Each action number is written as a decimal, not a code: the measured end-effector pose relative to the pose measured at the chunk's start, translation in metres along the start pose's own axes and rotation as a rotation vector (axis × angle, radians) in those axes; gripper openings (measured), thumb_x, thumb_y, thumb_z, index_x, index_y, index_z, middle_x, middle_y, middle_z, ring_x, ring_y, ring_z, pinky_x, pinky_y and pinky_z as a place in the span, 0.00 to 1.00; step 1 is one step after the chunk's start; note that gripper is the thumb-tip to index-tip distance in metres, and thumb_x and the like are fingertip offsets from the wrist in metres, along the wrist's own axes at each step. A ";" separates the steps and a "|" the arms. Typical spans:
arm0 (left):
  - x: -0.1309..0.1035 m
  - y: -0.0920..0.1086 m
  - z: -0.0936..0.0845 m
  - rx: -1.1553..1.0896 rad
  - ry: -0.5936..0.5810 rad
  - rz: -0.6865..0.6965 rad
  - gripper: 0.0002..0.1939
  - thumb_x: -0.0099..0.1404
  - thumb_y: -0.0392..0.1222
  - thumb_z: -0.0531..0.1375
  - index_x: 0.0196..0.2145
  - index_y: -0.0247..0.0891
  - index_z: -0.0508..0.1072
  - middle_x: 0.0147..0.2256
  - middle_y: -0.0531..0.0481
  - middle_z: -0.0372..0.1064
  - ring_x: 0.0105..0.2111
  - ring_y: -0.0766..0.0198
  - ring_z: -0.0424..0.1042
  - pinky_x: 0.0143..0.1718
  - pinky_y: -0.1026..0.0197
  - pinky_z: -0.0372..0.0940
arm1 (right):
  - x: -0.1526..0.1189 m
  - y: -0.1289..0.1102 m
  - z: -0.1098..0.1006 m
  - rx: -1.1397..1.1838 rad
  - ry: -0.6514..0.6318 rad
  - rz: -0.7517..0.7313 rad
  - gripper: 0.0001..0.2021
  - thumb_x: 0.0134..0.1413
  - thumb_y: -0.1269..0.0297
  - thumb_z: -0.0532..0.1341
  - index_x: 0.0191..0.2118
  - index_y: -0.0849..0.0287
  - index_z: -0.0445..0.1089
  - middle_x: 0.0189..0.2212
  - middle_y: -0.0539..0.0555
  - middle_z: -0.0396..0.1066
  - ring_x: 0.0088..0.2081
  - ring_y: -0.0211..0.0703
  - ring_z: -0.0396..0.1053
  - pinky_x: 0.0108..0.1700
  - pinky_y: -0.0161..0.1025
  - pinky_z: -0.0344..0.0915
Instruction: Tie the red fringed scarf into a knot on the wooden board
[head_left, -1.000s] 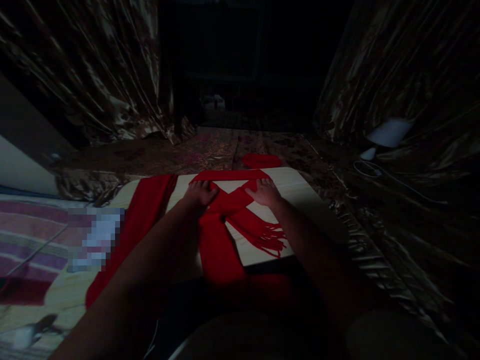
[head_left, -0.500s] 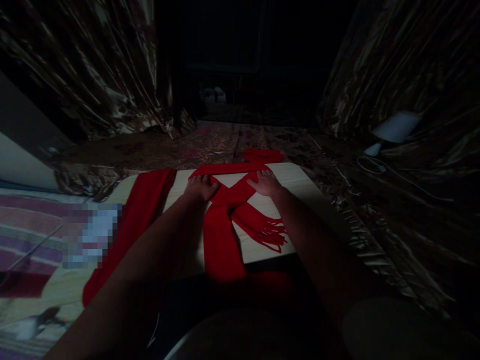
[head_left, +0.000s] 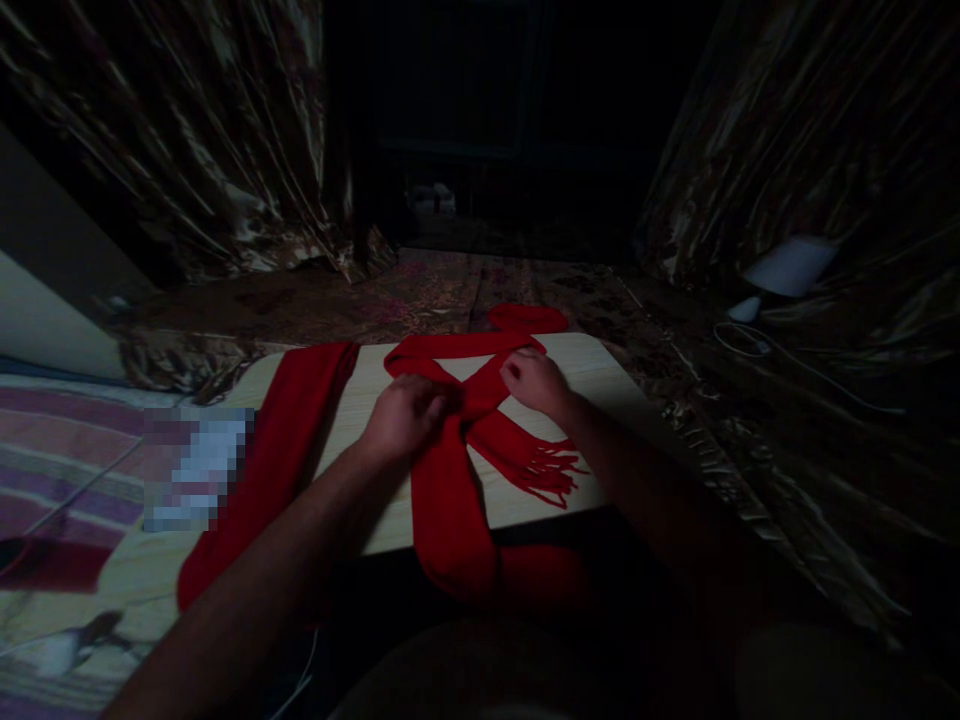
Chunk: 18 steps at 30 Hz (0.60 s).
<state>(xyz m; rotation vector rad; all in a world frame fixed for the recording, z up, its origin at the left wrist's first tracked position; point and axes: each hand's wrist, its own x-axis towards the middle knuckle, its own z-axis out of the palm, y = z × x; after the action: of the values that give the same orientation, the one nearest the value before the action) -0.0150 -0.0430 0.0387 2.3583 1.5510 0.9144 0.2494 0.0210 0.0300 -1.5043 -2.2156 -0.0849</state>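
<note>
A red fringed scarf (head_left: 454, 500) lies on a pale wooden table (head_left: 375, 385), its two lengths crossing below a loop. My left hand (head_left: 407, 412) is at the left of the crossing, fingers curled over the red cloth. On the loop's right side, my right hand (head_left: 534, 380) has its fingers curled in at the scarf's edge. Dim light hides how much cloth either hand holds. The fringe lies to the right of the crossing, and the wide part hangs over the near edge.
A second red cloth length (head_left: 277, 460) lies along the table's left side, beside a blurred pale item (head_left: 206, 470). A white lamp (head_left: 795, 265) with a cord stands at right. Striped bedding (head_left: 75, 450) is at left; patterned curtains (head_left: 247, 150) hang behind.
My left hand has moved nearer and to the right, from the loop's left corner to the crossing. My right hand has shifted slightly nearer. The fingers of both hands have curled in.
</note>
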 end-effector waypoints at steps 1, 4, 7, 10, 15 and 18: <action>-0.005 0.005 -0.001 -0.047 -0.022 0.052 0.17 0.67 0.47 0.56 0.45 0.39 0.80 0.43 0.43 0.78 0.45 0.54 0.75 0.50 0.54 0.68 | -0.008 -0.011 -0.009 0.035 -0.024 -0.031 0.11 0.63 0.65 0.56 0.38 0.60 0.76 0.38 0.57 0.76 0.41 0.43 0.71 0.46 0.37 0.62; -0.012 0.011 -0.001 -0.132 -0.146 0.109 0.21 0.69 0.50 0.55 0.52 0.39 0.78 0.49 0.45 0.77 0.47 0.56 0.76 0.51 0.56 0.68 | -0.037 -0.045 -0.032 0.100 -0.165 -0.144 0.10 0.62 0.59 0.60 0.34 0.59 0.74 0.33 0.53 0.75 0.35 0.40 0.70 0.39 0.35 0.60; -0.014 0.007 0.004 -0.090 -0.283 0.090 0.26 0.69 0.54 0.54 0.57 0.37 0.75 0.52 0.43 0.76 0.49 0.55 0.76 0.52 0.57 0.68 | -0.062 -0.071 -0.043 -0.008 -0.303 -0.245 0.14 0.56 0.52 0.65 0.40 0.59 0.75 0.39 0.56 0.76 0.40 0.45 0.71 0.42 0.37 0.62; -0.016 0.003 0.011 0.012 -0.318 0.123 0.28 0.68 0.56 0.54 0.56 0.34 0.75 0.55 0.41 0.73 0.56 0.53 0.72 0.58 0.56 0.64 | -0.074 -0.086 -0.043 -0.146 -0.369 -0.274 0.12 0.61 0.60 0.60 0.44 0.62 0.75 0.44 0.61 0.75 0.47 0.50 0.71 0.48 0.40 0.62; -0.017 0.011 0.010 0.115 -0.330 0.137 0.29 0.69 0.58 0.52 0.56 0.36 0.75 0.55 0.40 0.73 0.53 0.52 0.74 0.54 0.56 0.66 | -0.068 -0.093 -0.046 -0.214 -0.437 -0.208 0.13 0.61 0.69 0.56 0.46 0.63 0.75 0.44 0.63 0.76 0.46 0.51 0.72 0.47 0.41 0.64; -0.012 0.016 0.006 0.160 -0.360 0.108 0.28 0.69 0.59 0.52 0.56 0.38 0.75 0.49 0.41 0.77 0.46 0.51 0.77 0.46 0.57 0.68 | -0.057 -0.089 -0.052 -0.175 -0.388 -0.120 0.12 0.62 0.65 0.56 0.45 0.61 0.75 0.42 0.61 0.77 0.42 0.49 0.74 0.43 0.40 0.64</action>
<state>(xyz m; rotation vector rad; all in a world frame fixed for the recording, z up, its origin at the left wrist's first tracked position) -0.0023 -0.0593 0.0370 2.5588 1.4087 0.3623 0.2044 -0.0799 0.0711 -1.5860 -2.6672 -0.0255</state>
